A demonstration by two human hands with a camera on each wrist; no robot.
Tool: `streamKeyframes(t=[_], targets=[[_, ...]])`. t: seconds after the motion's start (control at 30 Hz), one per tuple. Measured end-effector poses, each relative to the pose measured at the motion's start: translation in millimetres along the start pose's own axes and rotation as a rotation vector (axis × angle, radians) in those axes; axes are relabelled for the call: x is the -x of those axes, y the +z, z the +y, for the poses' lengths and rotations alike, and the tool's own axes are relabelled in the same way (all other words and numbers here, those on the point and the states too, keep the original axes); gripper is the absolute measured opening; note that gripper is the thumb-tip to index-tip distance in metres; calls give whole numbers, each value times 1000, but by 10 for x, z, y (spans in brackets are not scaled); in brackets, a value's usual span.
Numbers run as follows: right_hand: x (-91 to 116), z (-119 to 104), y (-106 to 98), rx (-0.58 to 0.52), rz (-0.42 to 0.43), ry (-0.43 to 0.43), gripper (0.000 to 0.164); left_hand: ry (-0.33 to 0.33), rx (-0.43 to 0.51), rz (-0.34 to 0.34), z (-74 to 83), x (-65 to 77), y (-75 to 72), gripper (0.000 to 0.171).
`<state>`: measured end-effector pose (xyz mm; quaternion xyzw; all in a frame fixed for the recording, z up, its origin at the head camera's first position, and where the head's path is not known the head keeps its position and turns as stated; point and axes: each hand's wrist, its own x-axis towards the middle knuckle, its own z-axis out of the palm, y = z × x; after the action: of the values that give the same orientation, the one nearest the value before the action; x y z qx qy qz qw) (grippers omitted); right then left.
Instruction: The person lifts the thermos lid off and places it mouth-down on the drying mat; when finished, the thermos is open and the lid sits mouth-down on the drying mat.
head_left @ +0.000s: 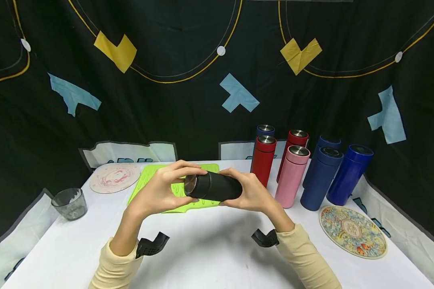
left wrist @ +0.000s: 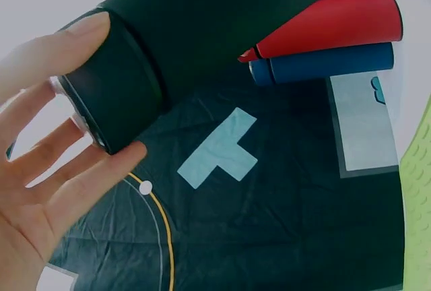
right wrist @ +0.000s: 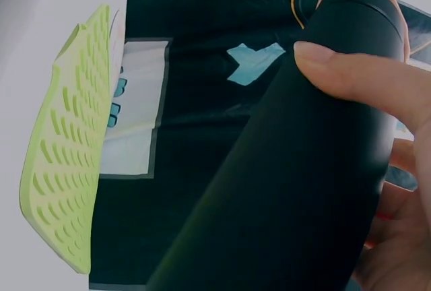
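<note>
A black thermos bottle [head_left: 222, 187] is held on its side above the table, its steel-topped lid [head_left: 191, 185] pointing left. My left hand [head_left: 162, 188] pinches the lid end between thumb and fingers; in the left wrist view the thumb lies along the lid [left wrist: 111, 82] and a fingertip touches its far edge. My right hand [head_left: 247, 189] grips the bottle's body near the base, with the thumb across it in the right wrist view. Beneath and behind the bottle lies a green ridged mat [head_left: 150, 176].
Several thermos bottles stand at the back right: red [head_left: 264, 160], pink [head_left: 292, 176] and blue [head_left: 321, 178]. A patterned round mat [head_left: 352, 232] lies in front of them. At the left are a pale round mat [head_left: 115, 178] and a grey glass [head_left: 70, 204].
</note>
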<state>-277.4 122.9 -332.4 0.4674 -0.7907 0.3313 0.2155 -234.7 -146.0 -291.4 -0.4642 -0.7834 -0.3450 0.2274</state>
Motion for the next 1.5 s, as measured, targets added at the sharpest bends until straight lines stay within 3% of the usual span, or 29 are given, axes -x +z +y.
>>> streamKeyframes(t=[0.17, 0.27, 0.37, 0.5, 0.63, 0.73, 0.97, 1.13, 1.37, 1.5], targets=[[1, 9, -13, 17, 22, -10, 66, 47, 41, 31, -54, -14, 19, 62], [0, 7, -9, 28, 28, 3, 65, 40, 73, 54, -96, -12, 40, 63], [1, -1, 8, 48, 36, 10, 67, -37, 62, 86, -133, -7, 67, 61], [9, -13, 33, 104, 69, 3, 70, -202, 10, 123, -146, -9, 95, 58], [8, -16, 31, 137, 102, -4, 72, -292, 23, 108, -140, -14, 102, 59], [8, -13, 22, 135, 98, -3, 71, -271, 50, 74, -141, -17, 94, 62], [-2, 12, -3, 53, 54, 13, 70, -140, 80, -1, -160, -6, 36, 67], [-9, 32, -17, -25, 64, -2, 70, -150, 113, 8, -129, -10, -5, 68], [-6, 55, -27, -62, 77, -15, 71, -139, 132, 46, 129, -84, -79, 61], [2, 50, -22, -34, 85, -11, 72, -180, 130, 74, 48, -61, -27, 60]])
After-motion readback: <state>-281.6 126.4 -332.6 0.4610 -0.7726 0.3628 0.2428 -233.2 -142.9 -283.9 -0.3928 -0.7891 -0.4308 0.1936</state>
